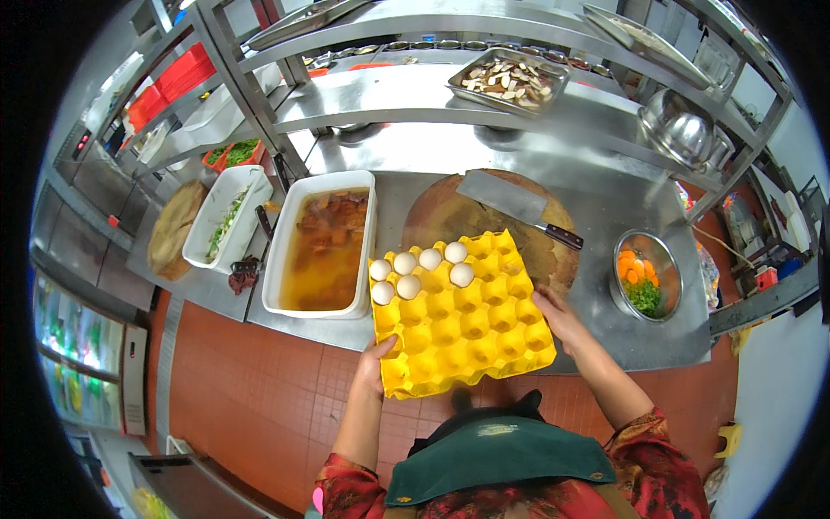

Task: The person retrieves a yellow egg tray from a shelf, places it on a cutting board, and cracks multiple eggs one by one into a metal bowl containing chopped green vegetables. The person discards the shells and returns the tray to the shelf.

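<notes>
Both of my hands hold a yellow egg tray (476, 318) in front of me, over the front edge of the steel counter. My left hand (375, 364) grips the tray's left side near its lower corner, thumb on top. On the right side, my right hand (557, 318) supports the rim, its fingers partly hidden beneath. Several white eggs (405, 263) sit in the cups at the far left; the other cups hold nothing. Behind the tray lies a round wooden chopping board (434, 207), partly covered by it. A cleaver (506, 194) with a dark handle rests on the board.
A white tub of brown liquid with chunks (331, 259) stands left of the board. To the right is a steel bowl (674, 285) with carrot slices and chopped greens. A steel shelf (389, 104) overhead bears a metal pan of sliced food (509, 81). Another white tub (227, 214) stands farther left.
</notes>
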{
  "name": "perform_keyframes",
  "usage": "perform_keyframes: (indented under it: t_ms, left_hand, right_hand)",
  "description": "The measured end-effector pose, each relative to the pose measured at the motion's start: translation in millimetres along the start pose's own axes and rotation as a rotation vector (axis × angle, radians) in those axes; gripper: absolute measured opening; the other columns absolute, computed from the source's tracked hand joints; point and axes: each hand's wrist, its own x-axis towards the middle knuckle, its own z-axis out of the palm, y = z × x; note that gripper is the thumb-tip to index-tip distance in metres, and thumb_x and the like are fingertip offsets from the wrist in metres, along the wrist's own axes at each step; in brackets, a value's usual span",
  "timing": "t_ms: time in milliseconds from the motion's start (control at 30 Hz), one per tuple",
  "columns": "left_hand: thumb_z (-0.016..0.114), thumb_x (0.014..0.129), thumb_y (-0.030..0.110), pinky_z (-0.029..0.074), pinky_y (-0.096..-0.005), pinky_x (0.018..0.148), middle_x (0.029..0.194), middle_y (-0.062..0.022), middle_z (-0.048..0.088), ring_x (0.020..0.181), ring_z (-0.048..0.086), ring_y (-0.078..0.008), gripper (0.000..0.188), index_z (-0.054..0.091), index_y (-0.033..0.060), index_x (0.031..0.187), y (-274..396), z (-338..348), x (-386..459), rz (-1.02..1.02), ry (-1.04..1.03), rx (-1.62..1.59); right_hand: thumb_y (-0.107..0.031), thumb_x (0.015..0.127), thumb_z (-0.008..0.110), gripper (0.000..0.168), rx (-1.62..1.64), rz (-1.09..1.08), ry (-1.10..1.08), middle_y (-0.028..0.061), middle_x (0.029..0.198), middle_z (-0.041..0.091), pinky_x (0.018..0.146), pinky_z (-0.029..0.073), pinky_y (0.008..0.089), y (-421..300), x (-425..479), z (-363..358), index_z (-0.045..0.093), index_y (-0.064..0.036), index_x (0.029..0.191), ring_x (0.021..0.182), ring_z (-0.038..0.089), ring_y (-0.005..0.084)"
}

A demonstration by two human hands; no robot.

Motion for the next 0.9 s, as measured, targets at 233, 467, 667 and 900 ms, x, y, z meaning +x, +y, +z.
perform_keyframes:
  t_ms: [233, 467, 667, 900]
  left_hand:
    - [0.066, 0.085, 0.012, 0.048, -0.0493, 0.098, 0.134, -0.0174, 0.053, 0.118, 0.056, -0.0357, 0.064, 0.036, 0.0038, 0.141, 9, 44, -44, 0.088, -0.025, -0.050]
    - [0.061, 0.094, 0.025, 0.049, -0.0438, 0.099, 0.135, -0.0146, 0.054, 0.118, 0.058, -0.0305, 0.052, 0.042, 0.0035, 0.138, 40, 81, -80, 0.268, -0.064, -0.032]
    - [0.056, 0.096, 0.030, 0.044, -0.0460, 0.103, 0.136, -0.0150, 0.053, 0.120, 0.056, -0.0315, 0.052, 0.043, 0.0048, 0.139, 58, 120, -115, 0.342, -0.019, -0.031]
    - [0.052, 0.098, 0.035, 0.044, -0.0451, 0.103, 0.137, -0.0144, 0.052, 0.120, 0.055, -0.0310, 0.053, 0.042, 0.0041, 0.140, 122, 181, -153, 0.424, -0.060, 0.110]
  right_hand:
    - [-0.010, 0.089, 0.065, 0.066, 0.123, -0.143, -0.342, 0.0095, 0.136, 0.049, 0.101, 0.039, 0.0300, -49, -50, 17, 0.033, -0.003, 0.146, 0.123, 0.048, 0.0181]
    - [-0.009, 0.093, 0.057, 0.062, 0.158, -0.325, -0.479, 0.0098, 0.141, 0.045, 0.104, 0.038, 0.0313, -101, -67, 27, 0.028, 0.000, 0.147, 0.126, 0.047, 0.0174]
    - [-0.008, 0.093, 0.055, 0.060, 0.212, -0.289, -0.578, 0.0094, 0.139, 0.047, 0.102, 0.041, 0.0313, -156, -78, 33, 0.029, -0.001, 0.147, 0.124, 0.049, 0.0177]
    - [-0.010, 0.094, 0.054, 0.055, 0.052, -0.466, -0.741, 0.0098, 0.136, 0.050, 0.105, 0.037, 0.0325, -250, -105, 52, 0.033, 0.002, 0.144, 0.125, 0.047, 0.0182]
